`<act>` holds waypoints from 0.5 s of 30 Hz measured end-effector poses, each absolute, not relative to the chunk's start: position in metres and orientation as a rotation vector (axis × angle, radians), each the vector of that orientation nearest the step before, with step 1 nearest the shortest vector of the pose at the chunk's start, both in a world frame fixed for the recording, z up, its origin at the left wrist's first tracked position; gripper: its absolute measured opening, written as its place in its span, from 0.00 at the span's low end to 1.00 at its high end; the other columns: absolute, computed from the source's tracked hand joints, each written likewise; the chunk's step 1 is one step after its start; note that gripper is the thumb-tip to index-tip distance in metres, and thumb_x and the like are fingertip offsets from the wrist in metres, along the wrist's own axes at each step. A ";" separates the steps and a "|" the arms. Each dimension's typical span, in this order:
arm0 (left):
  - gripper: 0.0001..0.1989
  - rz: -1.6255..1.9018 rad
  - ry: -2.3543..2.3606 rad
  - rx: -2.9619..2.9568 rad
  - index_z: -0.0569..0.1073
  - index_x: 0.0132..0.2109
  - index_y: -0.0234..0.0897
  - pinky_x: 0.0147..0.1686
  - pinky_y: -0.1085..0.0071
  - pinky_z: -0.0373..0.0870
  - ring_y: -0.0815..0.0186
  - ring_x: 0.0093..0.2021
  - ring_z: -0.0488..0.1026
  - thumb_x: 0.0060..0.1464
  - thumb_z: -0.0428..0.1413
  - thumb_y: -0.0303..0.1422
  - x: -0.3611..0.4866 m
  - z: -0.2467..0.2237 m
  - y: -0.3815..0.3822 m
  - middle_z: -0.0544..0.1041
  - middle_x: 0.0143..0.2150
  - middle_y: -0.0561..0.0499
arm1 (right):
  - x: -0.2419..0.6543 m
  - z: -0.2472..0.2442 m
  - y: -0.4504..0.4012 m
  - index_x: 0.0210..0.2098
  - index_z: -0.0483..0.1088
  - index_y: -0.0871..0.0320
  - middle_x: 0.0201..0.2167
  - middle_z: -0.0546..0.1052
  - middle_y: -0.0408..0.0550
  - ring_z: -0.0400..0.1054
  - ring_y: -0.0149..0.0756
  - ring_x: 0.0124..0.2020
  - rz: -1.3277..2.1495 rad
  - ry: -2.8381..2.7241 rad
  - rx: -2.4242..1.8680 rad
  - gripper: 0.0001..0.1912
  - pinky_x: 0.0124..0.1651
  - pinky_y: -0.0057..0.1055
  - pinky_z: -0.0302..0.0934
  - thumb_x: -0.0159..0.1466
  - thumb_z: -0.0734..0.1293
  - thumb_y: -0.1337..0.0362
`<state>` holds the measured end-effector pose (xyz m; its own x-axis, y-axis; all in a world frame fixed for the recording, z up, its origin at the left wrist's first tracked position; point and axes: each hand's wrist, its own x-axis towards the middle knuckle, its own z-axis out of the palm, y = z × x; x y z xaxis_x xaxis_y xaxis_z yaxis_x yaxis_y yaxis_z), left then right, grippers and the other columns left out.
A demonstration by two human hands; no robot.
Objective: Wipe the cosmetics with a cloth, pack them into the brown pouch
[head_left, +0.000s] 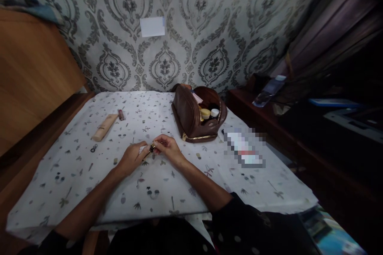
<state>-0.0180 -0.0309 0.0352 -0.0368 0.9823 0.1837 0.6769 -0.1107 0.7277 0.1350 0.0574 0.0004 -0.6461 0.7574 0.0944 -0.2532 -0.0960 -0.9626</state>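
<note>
My left hand (133, 157) is closed around something white, with a small dark and gold item (152, 148) at its fingertips. My right hand (168, 149) pinches the same small item from the other side. Both hands are just above the patterned white cloth (119, 203) on the table. Behind them and to the right stands an open brown bag (187, 113) with a gold zipper, holding a yellow-lidded and a white-lidded container. On the left lie a beige tube (104, 127) and a small pinkish-brown item (121, 114).
A blurred-out flat object (245, 151) lies at the right of the cloth. A clear plastic bottle (269, 89) is on the dark surface beyond. Wooden furniture (38, 71) borders the left, and a patterned wall (164, 55) rises behind the table.
</note>
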 end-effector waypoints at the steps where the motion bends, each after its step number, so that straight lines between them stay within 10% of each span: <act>1: 0.22 0.994 1.709 1.779 0.67 0.26 0.39 0.29 0.71 0.58 0.66 0.25 0.63 0.61 0.46 0.48 -0.019 0.037 -0.031 0.66 0.22 0.55 | 0.135 0.001 0.057 0.32 0.70 0.58 0.22 0.73 0.38 0.68 0.28 0.22 1.828 -1.469 -0.557 0.24 0.29 0.27 0.65 0.51 0.75 0.45; 12: 0.27 0.758 1.202 1.025 0.71 0.45 0.39 0.15 0.78 0.45 0.66 0.24 0.71 0.46 0.62 0.53 -0.027 0.037 -0.040 0.76 0.28 0.51 | 0.139 0.013 0.052 0.40 0.76 0.56 0.32 0.77 0.42 0.69 0.29 0.31 1.852 -1.413 -0.493 0.19 0.39 0.28 0.64 0.55 0.75 0.50; 15: 0.26 0.884 1.297 0.969 0.71 0.46 0.40 0.19 0.79 0.57 0.70 0.25 0.69 0.45 0.65 0.50 -0.023 0.031 -0.037 0.74 0.29 0.54 | 0.137 0.011 0.054 0.44 0.74 0.55 0.35 0.78 0.43 0.71 0.31 0.35 1.835 -1.379 -0.500 0.23 0.42 0.29 0.65 0.53 0.76 0.51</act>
